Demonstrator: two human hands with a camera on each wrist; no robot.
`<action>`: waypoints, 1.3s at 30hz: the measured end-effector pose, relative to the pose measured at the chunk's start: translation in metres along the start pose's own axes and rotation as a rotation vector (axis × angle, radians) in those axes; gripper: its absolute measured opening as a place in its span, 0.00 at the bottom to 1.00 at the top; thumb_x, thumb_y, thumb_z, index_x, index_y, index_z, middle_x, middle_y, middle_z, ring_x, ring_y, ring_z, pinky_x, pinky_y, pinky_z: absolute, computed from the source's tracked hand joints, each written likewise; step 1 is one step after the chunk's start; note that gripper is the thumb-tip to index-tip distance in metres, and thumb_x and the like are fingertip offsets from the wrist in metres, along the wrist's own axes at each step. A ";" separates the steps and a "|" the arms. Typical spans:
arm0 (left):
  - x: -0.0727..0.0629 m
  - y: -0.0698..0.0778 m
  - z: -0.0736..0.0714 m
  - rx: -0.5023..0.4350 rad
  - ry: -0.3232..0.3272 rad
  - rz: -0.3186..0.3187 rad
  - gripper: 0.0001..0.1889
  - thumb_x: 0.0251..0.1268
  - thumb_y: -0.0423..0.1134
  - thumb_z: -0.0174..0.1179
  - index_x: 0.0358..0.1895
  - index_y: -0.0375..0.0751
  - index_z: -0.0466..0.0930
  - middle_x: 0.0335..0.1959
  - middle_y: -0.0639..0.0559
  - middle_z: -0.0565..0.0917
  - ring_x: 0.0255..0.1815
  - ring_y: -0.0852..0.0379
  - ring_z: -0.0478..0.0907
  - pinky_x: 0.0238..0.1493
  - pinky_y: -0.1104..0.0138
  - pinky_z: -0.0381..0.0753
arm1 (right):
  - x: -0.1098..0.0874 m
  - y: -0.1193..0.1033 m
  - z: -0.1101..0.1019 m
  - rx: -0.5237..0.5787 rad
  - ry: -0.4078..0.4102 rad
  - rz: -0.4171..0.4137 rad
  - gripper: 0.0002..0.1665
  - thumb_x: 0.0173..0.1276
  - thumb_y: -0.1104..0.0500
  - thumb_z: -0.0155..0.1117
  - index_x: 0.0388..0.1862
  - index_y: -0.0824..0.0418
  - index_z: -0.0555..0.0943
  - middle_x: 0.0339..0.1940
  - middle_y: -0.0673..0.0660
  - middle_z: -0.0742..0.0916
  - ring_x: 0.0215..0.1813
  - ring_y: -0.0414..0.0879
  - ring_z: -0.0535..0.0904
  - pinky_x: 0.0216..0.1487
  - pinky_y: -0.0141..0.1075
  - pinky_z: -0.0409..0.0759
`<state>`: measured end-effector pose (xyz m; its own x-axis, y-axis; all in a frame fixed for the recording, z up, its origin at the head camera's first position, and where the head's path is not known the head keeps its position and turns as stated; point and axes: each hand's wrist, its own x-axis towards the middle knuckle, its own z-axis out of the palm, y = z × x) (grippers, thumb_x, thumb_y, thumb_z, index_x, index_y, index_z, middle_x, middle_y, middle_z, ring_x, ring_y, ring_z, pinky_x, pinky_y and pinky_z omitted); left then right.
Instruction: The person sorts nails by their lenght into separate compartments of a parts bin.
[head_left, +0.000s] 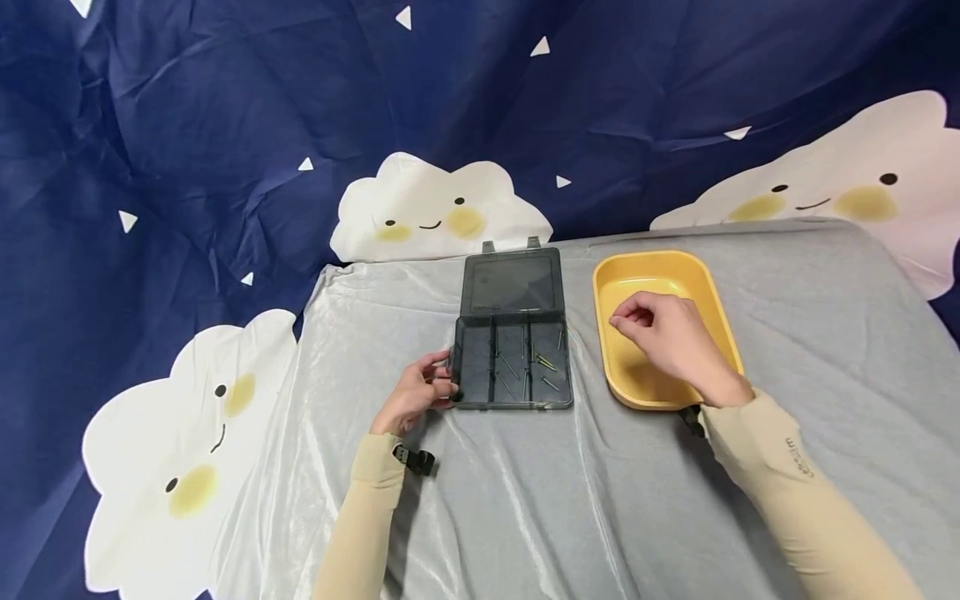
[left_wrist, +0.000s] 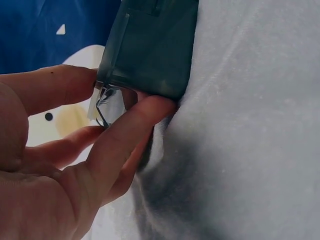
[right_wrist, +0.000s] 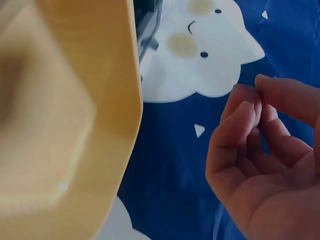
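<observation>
A dark translucent compartment box [head_left: 474,362] lies on the cloth with its lid [head_left: 513,282] folded back. Several thin screws or nails lie in its middle and right sections, among them brass-coloured ones [head_left: 546,363]; the left section shows none. My left hand [head_left: 420,389] grips the box's left side, fingers and thumb at its edge in the left wrist view. Over the yellow tray [head_left: 597,304], my right hand [head_left: 667,335] has curled fingers, with thumb and fingertips drawn together. Nothing shows between those fingertips in the right wrist view.
Grey velvety cloth [head_left: 517,483] covers the table. Behind it hangs a dark blue curtain [head_left: 247,75] printed with white clouds. The yellow tray stands right of the box, with a strip of cloth between them.
</observation>
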<state>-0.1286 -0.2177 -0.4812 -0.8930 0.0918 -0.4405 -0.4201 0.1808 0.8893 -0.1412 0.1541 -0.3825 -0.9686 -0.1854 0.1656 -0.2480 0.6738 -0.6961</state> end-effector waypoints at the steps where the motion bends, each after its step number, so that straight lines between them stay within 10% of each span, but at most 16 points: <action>1: 0.000 0.001 0.000 0.002 -0.003 -0.001 0.37 0.57 0.20 0.57 0.72 0.41 0.61 0.51 0.40 0.74 0.37 0.58 0.80 0.39 0.60 0.86 | -0.001 0.001 -0.004 -0.006 0.005 0.003 0.06 0.66 0.58 0.64 0.33 0.60 0.84 0.27 0.53 0.86 0.30 0.42 0.75 0.31 0.25 0.70; 9: 0.003 0.013 -0.006 0.111 -0.038 -0.002 0.32 0.60 0.24 0.58 0.70 0.34 0.62 0.54 0.33 0.74 0.41 0.52 0.81 0.43 0.55 0.86 | -0.004 0.005 -0.023 0.014 0.026 0.049 0.13 0.72 0.53 0.56 0.39 0.59 0.84 0.30 0.56 0.87 0.29 0.35 0.75 0.30 0.24 0.70; 15: 0.024 0.039 -0.014 0.180 0.100 0.052 0.27 0.66 0.33 0.58 0.67 0.28 0.65 0.58 0.33 0.74 0.49 0.48 0.77 0.51 0.54 0.82 | 0.010 -0.008 -0.009 0.385 0.001 0.113 0.22 0.78 0.55 0.45 0.58 0.69 0.76 0.50 0.65 0.83 0.41 0.31 0.79 0.41 0.21 0.80; 22: 0.054 0.065 -0.016 -0.179 0.210 0.047 0.27 0.74 0.38 0.50 0.71 0.29 0.59 0.68 0.32 0.68 0.70 0.40 0.65 0.71 0.51 0.66 | 0.033 -0.031 0.026 0.695 -0.013 0.321 0.32 0.79 0.49 0.41 0.74 0.66 0.59 0.69 0.64 0.70 0.65 0.47 0.69 0.69 0.43 0.71; 27: 0.068 0.069 -0.015 -0.368 0.184 -0.056 0.27 0.76 0.36 0.45 0.73 0.29 0.55 0.71 0.34 0.64 0.73 0.44 0.62 0.74 0.55 0.62 | 0.048 -0.031 0.063 0.656 -0.073 0.428 0.37 0.78 0.45 0.42 0.76 0.64 0.54 0.76 0.62 0.62 0.77 0.54 0.56 0.77 0.47 0.54; 39: 0.098 0.062 -0.004 -0.156 0.071 -0.091 0.27 0.77 0.35 0.41 0.75 0.30 0.50 0.70 0.35 0.66 0.71 0.45 0.66 0.71 0.58 0.67 | 0.071 -0.017 0.117 0.436 -0.137 0.600 0.44 0.75 0.38 0.40 0.78 0.62 0.47 0.78 0.64 0.57 0.78 0.57 0.53 0.77 0.51 0.55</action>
<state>-0.2431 -0.2011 -0.4687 -0.8571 0.0118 -0.5149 -0.5144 0.0307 0.8570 -0.2038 0.0458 -0.4407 -0.9174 0.0173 -0.3975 0.3782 0.3482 -0.8577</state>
